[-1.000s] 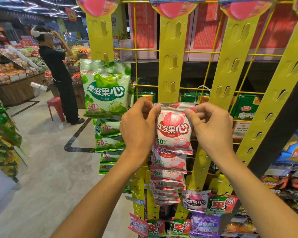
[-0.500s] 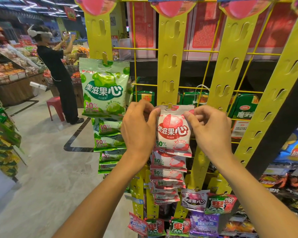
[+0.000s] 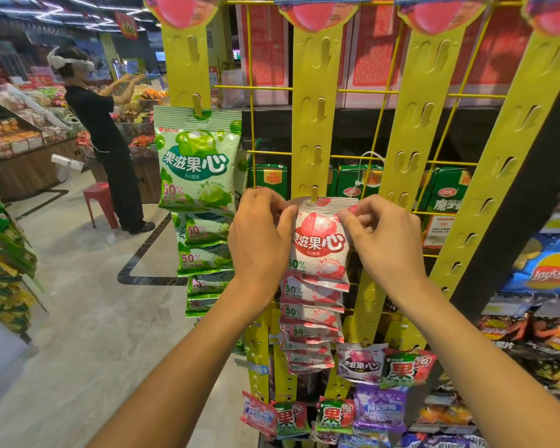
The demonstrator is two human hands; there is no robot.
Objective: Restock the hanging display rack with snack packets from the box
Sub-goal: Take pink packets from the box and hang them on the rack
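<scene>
A red and white snack packet (image 3: 319, 244) hangs on a tab of the middle yellow strip (image 3: 314, 124) of the hanging display rack. My left hand (image 3: 259, 240) pinches its top left corner and my right hand (image 3: 383, 244) pinches its top right corner. The strip's tab pokes through the packet's hang hole at the top. Several more red packets (image 3: 311, 321) hang below it on the same strip. Green packets (image 3: 196, 169) fill the left strip. The box is not in view.
Two more yellow strips (image 3: 424, 124) to the right are bare at this height. Mixed packets (image 3: 362, 367) hang low down. Shelves with green cartons and chip bags (image 3: 543, 266) lie behind and to the right. A person in black (image 3: 107, 150) stands by a red stool (image 3: 101, 202) on the left.
The packet has moved slightly down onto the strip's tab, which now shows through its hang hole. The person on the left has stretched both arms forward.
</scene>
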